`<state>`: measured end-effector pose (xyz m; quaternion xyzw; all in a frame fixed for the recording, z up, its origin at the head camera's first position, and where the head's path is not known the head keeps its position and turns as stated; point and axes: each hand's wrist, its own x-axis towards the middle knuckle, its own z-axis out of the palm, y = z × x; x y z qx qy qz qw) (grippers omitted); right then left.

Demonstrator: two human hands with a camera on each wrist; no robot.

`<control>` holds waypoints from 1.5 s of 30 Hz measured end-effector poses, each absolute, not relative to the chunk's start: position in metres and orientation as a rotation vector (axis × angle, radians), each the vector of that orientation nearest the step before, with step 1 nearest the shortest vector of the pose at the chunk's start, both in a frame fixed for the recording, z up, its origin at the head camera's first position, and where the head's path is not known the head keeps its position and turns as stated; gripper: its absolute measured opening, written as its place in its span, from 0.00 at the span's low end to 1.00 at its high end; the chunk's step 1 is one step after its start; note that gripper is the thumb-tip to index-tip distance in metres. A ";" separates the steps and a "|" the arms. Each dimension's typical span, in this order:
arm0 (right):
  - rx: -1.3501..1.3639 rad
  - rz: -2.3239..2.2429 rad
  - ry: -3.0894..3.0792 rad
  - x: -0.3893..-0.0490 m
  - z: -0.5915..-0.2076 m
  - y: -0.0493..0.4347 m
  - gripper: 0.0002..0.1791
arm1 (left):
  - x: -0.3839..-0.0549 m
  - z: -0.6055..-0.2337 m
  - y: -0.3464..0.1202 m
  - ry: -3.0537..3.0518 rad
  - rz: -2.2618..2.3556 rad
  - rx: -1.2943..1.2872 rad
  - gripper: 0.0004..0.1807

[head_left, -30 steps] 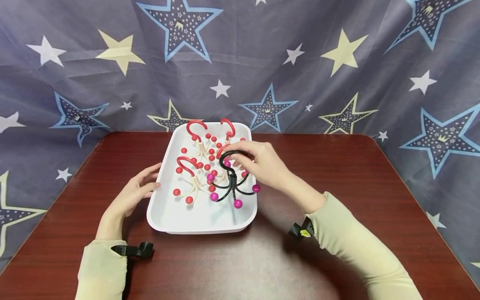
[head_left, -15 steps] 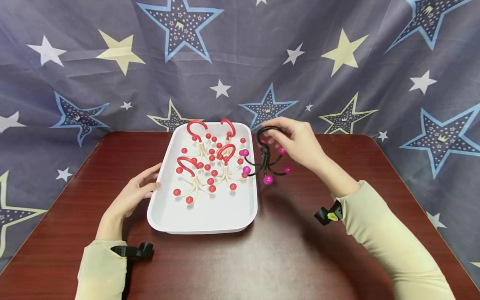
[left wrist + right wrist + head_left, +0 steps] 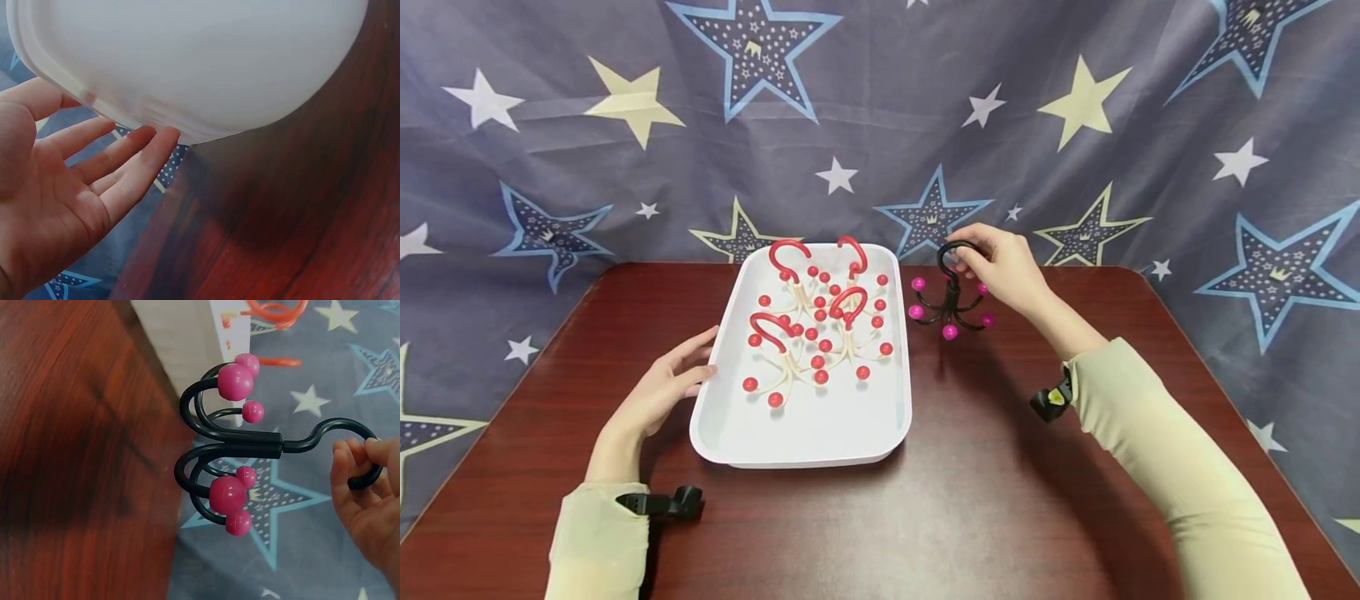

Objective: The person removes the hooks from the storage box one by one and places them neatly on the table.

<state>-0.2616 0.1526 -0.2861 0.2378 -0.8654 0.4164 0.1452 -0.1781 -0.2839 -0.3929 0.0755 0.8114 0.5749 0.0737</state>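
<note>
My right hand pinches the curved top of a black hook hanger, whose several curled arms end in pink balls. It hangs upright just right of the white tray. In the right wrist view, thumb and fingers of the right hand grip the hook end of the black hanger. Inside the tray stand several cream hangers with red hooks and red balls. At the tray's left side, my left hand touches the wall; the left wrist view has its fingers nearly straight against the white plastic.
The reddish-brown wooden table extends around the tray. Behind it hangs a dark star-patterned cloth, close to the table's far edge. A black strap with a camera sits on the left wrist, another black wrist camera on the right.
The right hand has carried the black hanger from above the tray rightward past its right rim, then a little farther back. The left hand stays at the tray's side; the cream hangers have not moved.
</note>
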 end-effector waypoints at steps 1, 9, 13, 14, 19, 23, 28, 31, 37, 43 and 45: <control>0.672 1.200 -2.498 -0.264 -0.288 0.153 0.09 | -0.178 -0.393 -0.284 2.434 1.730 0.229 0.32; 0.561 1.227 -2.517 -0.289 -0.309 0.155 0.08 | -0.178 -0.393 -0.285 2.427 1.733 0.216 0.32; 0.500 1.238 -2.534 -0.296 -0.317 0.154 0.08 | -0.178 -0.394 -0.285 2.428 1.730 0.226 0.32; 0.487 1.246 -2.540 -0.298 -0.318 0.154 0.08 | -0.178 -0.394 -0.285 2.428 1.731 0.225 0.32; 0.426 1.295 -2.556 -0.305 -0.329 0.155 0.08 | -0.178 -0.395 -0.286 2.422 1.735 0.221 0.32; 0.373 1.258 -2.558 -0.311 -0.336 0.156 0.07 | -0.177 -0.395 -0.286 2.423 1.733 0.223 0.32; 0.326 1.238 -2.533 -0.315 -0.341 0.157 0.08 | -0.177 -0.396 -0.285 2.427 1.725 0.210 0.32; 0.323 1.237 -2.521 -0.314 -0.342 0.158 0.08 | -0.177 -0.396 -0.285 2.427 1.723 0.205 0.32; 0.354 1.129 -2.571 -0.311 -0.342 0.159 0.10 | -0.177 -0.394 -0.285 2.423 1.730 0.227 0.32; 0.455 1.010 -2.537 -0.308 -0.333 0.156 0.14 | -0.177 -0.395 -0.285 2.425 1.737 0.217 0.31; 0.494 0.994 -2.506 -0.306 -0.329 0.153 0.14 | -0.177 -0.396 -0.285 2.423 1.743 0.204 0.31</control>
